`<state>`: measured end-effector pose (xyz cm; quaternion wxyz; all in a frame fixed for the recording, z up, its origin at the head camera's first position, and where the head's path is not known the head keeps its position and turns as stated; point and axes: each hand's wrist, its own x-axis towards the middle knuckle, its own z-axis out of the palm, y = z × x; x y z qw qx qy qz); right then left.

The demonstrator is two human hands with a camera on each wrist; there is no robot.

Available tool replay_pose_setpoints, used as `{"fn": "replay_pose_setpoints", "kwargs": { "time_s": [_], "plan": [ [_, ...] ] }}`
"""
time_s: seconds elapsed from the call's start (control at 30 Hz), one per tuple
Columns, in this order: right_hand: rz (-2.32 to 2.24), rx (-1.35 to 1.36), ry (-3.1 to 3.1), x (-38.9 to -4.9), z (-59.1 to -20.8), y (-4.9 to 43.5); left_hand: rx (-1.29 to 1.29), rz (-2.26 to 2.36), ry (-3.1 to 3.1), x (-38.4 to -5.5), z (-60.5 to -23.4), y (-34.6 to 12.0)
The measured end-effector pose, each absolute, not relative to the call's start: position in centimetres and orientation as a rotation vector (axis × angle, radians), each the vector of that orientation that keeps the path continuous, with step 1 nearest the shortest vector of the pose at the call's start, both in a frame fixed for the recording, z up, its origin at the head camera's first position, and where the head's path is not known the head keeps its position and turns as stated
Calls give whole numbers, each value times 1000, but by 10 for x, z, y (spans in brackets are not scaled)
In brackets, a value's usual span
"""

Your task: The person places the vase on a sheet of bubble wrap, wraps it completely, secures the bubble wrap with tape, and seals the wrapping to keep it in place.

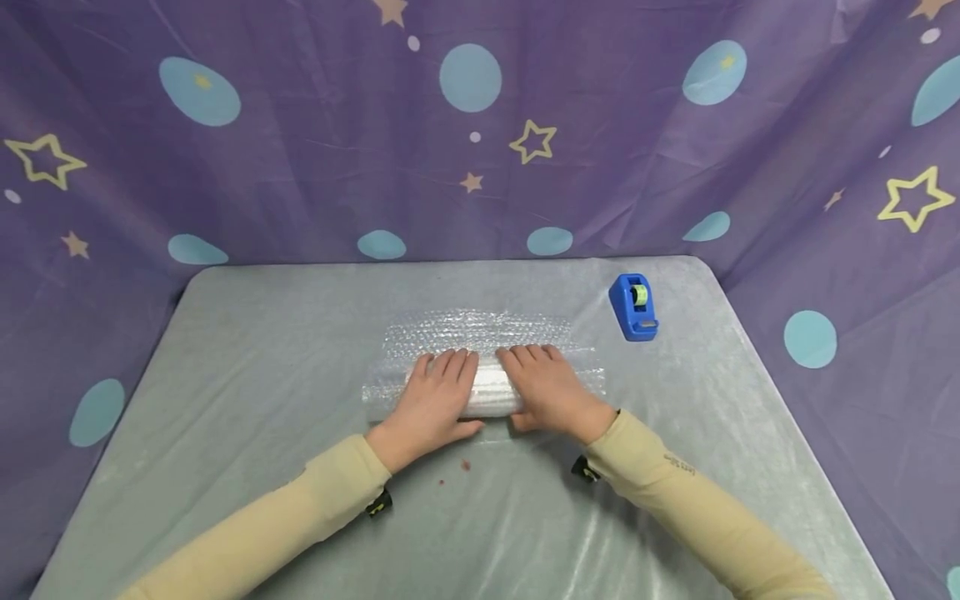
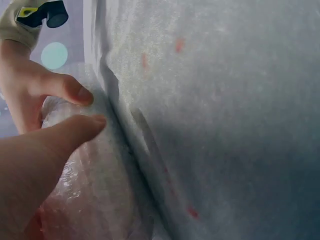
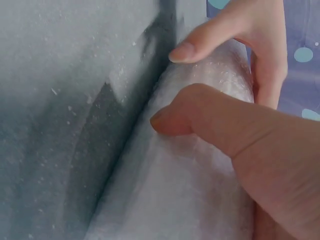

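A roll of bubble wrap point(image 1: 491, 392) lies crosswise on the grey cloth, with a white band showing at its middle between the hands. Beyond it spreads a flat stretch of bubble wrap sheet point(image 1: 476, 327). My left hand point(image 1: 437, 398) grips the roll left of the middle, fingers over the top and thumb along the near side. On the other half, my right hand point(image 1: 551, 388) holds it the same way. Both thumbs press on the clear wrapped surface point(image 3: 170, 185) in the right wrist view. Whatever is inside the roll is hidden by the layers.
A blue tape dispenser point(image 1: 635, 308) with a greenish roll stands at the back right of the cloth-covered table point(image 1: 247, 350). Small red marks point(image 1: 466, 465) dot the cloth nearer the person. A purple curtain point(image 1: 315, 167) with stars and dots surrounds the back and sides.
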<state>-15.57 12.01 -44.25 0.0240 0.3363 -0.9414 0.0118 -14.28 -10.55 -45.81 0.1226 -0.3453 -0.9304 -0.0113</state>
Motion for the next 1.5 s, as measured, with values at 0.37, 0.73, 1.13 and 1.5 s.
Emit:
{"fn": "replay_pose_setpoints", "kwargs": {
  "time_s": [0.37, 0.73, 1.13, 1.5],
  "plan": [
    [7, 1038, -2972, -160, -435, 120, -993, -8, -2725, -150, -463, -104],
    [-40, 1040, -2868, -156, -435, 120, -991, 5, -2639, -154, -465, -103],
    [-137, 1030, -2885, -135, -431, 120, -983, -29, -2662, -147, -463, -100],
    [-116, 1029, -2784, -123, -439, 119, -1068, -153, -2783, -148, -450, -104]
  ]
}}
